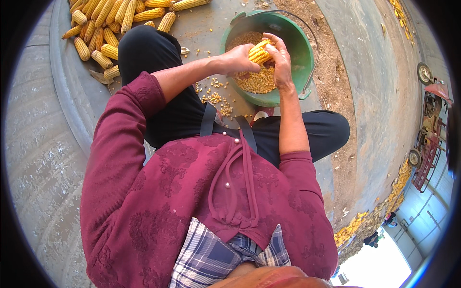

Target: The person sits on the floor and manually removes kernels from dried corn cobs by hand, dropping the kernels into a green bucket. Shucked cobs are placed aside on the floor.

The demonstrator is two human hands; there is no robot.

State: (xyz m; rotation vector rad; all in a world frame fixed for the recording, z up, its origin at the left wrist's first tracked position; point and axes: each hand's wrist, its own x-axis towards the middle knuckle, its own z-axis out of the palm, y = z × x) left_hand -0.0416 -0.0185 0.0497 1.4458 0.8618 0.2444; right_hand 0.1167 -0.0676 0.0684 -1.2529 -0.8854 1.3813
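Note:
An ear of yellow corn (260,52) is held over a green bucket (304,68) between my two hands. My left hand (238,60) grips its near left end, with the thumb along the side. My right hand (281,59) wraps the other end, its fingers curled over the kernels. Below them, loose corn kernels (257,82) cover the bottom of the bucket. The bucket stands between my bent knees, its wire handle (317,46) resting to the right. Part of the ear is hidden by my fingers.
A heap of corn ears (104,21) lies at upper left by my left knee. Spilled kernels (216,98) dot the floor. Farther right are a red cart-like vehicle (430,133), a long spread of corn (398,187) and distant people (371,239).

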